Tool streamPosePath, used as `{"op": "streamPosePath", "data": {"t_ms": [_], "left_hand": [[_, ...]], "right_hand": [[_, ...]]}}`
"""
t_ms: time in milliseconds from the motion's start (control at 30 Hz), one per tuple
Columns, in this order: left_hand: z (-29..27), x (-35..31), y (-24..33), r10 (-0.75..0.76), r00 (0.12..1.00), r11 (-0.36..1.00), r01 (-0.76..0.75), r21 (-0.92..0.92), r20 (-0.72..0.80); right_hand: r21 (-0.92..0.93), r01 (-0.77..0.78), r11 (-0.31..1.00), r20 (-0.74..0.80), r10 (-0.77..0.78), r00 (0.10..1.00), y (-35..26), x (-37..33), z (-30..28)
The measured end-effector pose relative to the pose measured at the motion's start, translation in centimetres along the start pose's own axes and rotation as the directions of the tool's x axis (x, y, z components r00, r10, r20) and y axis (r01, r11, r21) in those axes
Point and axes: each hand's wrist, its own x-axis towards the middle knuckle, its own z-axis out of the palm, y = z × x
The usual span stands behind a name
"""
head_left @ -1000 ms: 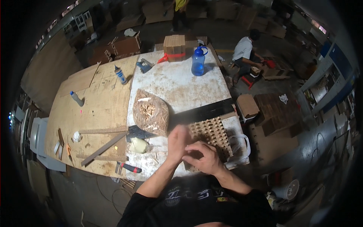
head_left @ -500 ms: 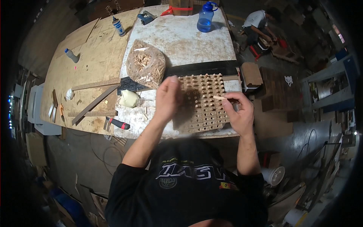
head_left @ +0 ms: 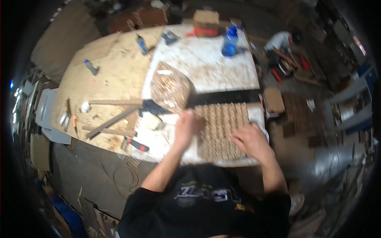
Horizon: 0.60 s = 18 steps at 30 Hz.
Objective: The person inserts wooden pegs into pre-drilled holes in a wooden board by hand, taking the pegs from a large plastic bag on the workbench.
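A drilled wooden board [head_left: 202, 148] lies before me with rows of short wooden dowels [head_left: 223, 119] standing in it; motion blur smears the rows. My left hand [head_left: 185, 130] is closed in a fist at the board's left edge, and whatever it may hold is hidden. Over the board's right part is my right hand [head_left: 252, 142], its fingers drawn together and pointing down at the rows. No dowel can be made out in those fingers now. A clear plastic bag [head_left: 171, 87] full of loose dowels lies beyond my left hand.
Left of the board are a pale yellow lump [head_left: 152, 121], a red-and-black handle [head_left: 139, 145] and crossed wooden strips [head_left: 113, 123]. Farther back stand a blue water bottle [head_left: 229, 43], a glue bottle [head_left: 141, 44] and a nail gun [head_left: 170, 37]. Another person [head_left: 281, 49] crouches at far right.
The whole view has shifted, so the table sits lower and farther right. My right hand, which held a dowel between thumb and finger, has turned its fingers down toward the board. My left stays closed.
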Motion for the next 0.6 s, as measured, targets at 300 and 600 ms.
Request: {"op": "streamPosePath", "data": {"t_ms": [300,600], "left_hand": [[2.0,0.8,2.0,-0.021,0.995,0.982,0.038,-0.187,0.093],[5.0,0.9,3.9,-0.194,0.945,0.692,0.322,-0.646,0.264]], "right_hand": [[-0.13,0.028,0.991,0.217,0.001,0.976,-1.5,1.6,-0.4],[0.394,-0.153,0.906,-0.083,0.201,0.976,-4.6,3.8,0.4]]}}
